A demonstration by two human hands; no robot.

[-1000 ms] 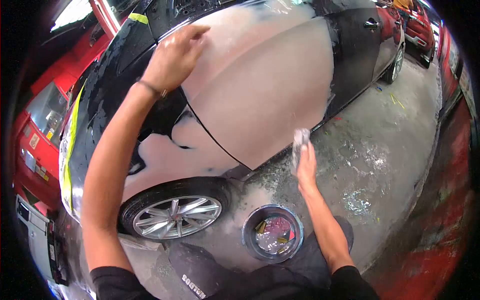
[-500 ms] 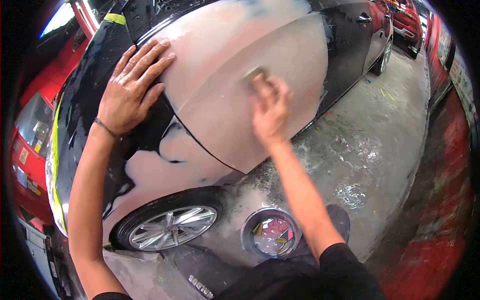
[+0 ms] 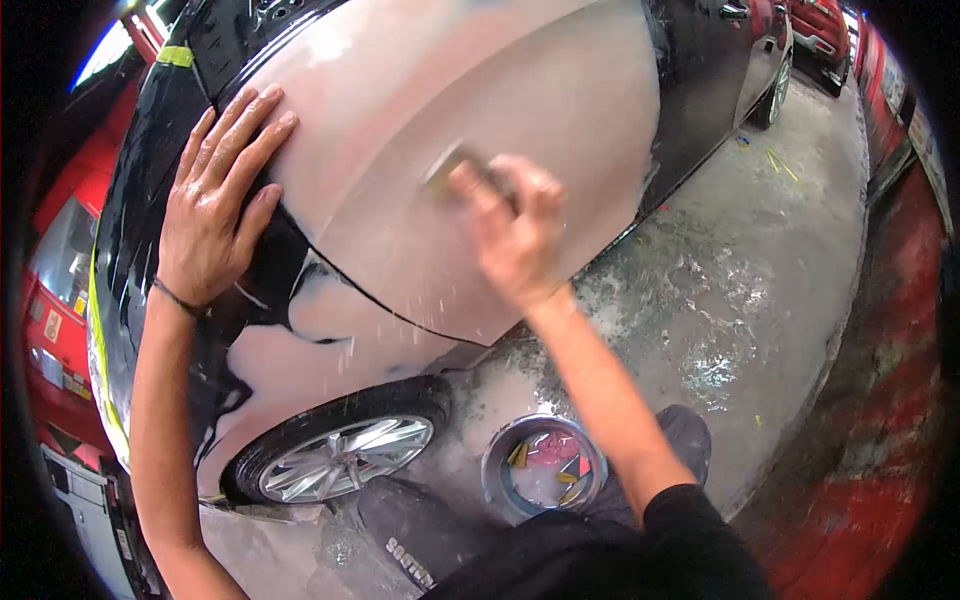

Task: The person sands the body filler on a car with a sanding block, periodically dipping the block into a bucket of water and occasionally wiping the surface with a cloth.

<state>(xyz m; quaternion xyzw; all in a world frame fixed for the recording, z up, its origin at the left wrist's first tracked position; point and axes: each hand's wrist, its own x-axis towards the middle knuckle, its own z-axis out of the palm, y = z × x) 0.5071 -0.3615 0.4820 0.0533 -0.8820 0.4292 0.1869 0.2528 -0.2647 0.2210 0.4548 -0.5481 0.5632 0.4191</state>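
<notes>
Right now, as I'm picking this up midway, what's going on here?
A person is working on a car door with a large pale patch. The right hand holds a small block, blurred, at that patch. The left hand lies spread on the car body at the patch's edge. A bucket of liquid stands by the person's legs.

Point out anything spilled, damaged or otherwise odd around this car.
The grey floor has shiny, wet-looking patches right of the round, dark plastic bucket, like spilled water. The black car has a large, pale pinkish-beige patch breaking up its dark paint.
</notes>
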